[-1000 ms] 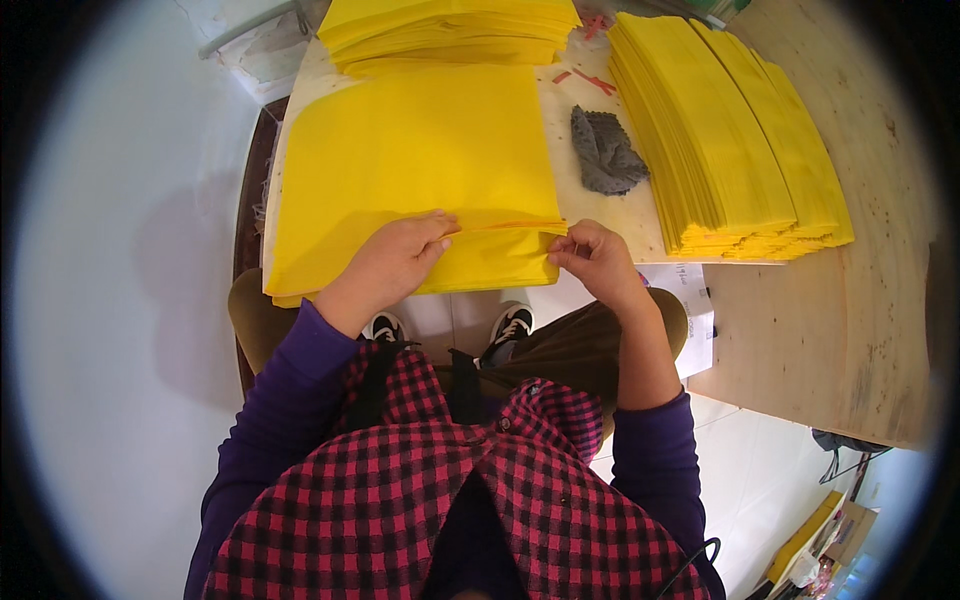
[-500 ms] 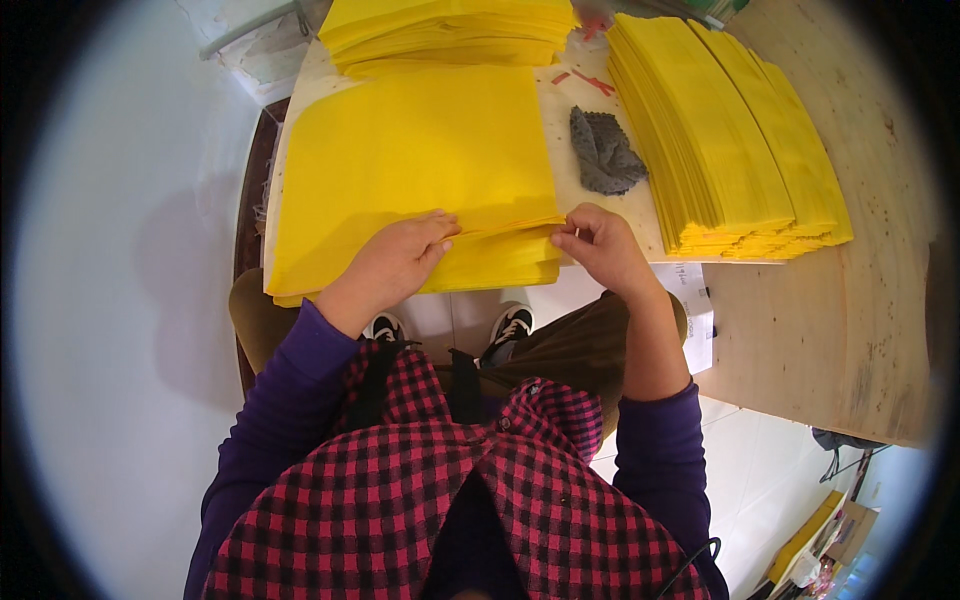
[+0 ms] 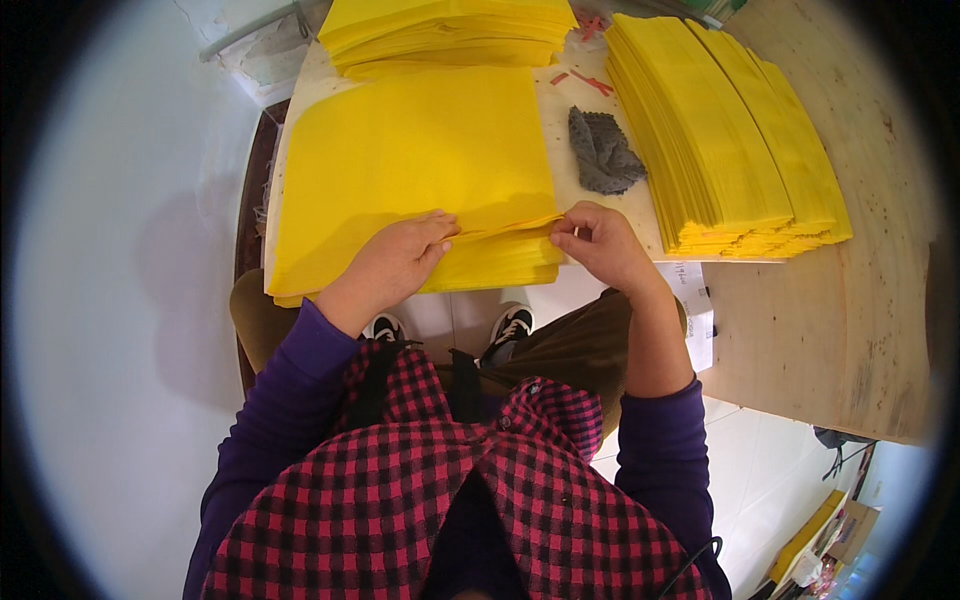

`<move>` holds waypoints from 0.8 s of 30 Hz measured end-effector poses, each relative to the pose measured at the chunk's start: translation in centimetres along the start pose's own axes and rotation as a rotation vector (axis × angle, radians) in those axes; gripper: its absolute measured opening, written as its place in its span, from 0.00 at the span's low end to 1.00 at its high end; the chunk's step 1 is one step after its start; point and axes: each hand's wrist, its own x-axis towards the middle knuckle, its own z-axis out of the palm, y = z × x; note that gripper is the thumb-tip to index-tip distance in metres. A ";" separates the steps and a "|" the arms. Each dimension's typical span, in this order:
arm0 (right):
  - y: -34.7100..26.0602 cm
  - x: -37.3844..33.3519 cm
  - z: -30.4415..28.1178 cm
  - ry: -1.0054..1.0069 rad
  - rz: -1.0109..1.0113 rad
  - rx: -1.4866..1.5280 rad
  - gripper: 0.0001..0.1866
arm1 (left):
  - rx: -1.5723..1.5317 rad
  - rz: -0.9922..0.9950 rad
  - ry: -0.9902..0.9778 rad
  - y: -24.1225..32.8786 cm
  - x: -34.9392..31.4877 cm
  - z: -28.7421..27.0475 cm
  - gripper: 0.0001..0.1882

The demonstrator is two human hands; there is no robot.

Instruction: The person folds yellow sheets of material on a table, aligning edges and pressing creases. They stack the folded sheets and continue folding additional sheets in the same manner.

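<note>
Okay, I see right hand (image 3: 606, 247) pinching flat yellow fabric sheet (image 3: 512, 227), edge running frame-left to left hand (image 3: 398, 258), grip there unclear.

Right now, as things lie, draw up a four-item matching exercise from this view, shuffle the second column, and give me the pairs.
1. Crumpled dark-grey cloth
2. Bare left hand
3. Black-and-white laced shoes
4. Bare right hand

A. On the white tiled floor
B. At the right end of a raised yellow sheet edge
C. Lying on the pale wooden tabletop
D. Resting on the wide, flat yellow sheets

Pairs: 1-C, 2-D, 3-A, 4-B
</note>
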 end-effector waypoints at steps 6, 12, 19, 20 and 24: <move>-0.3 0.1 -0.1 0.006 0.002 0.001 0.06 | -0.008 -0.001 0.000 0.0 0.0 0.0 0.16; -0.7 0.3 -0.1 0.039 -0.006 -0.034 0.06 | 0.069 0.005 -0.044 0.6 -0.1 -0.4 0.19; -0.6 0.7 -0.1 0.081 -0.031 -0.021 0.09 | 0.013 0.001 -0.031 0.0 -0.3 0.3 0.19; -0.6 0.5 -0.1 0.124 -0.061 -0.037 0.13 | 0.011 0.038 -0.008 -0.3 -0.3 0.4 0.18; -0.6 -0.7 0.8 0.267 -0.240 -0.112 0.32 | 0.029 0.037 -0.002 -0.6 -0.5 0.7 0.18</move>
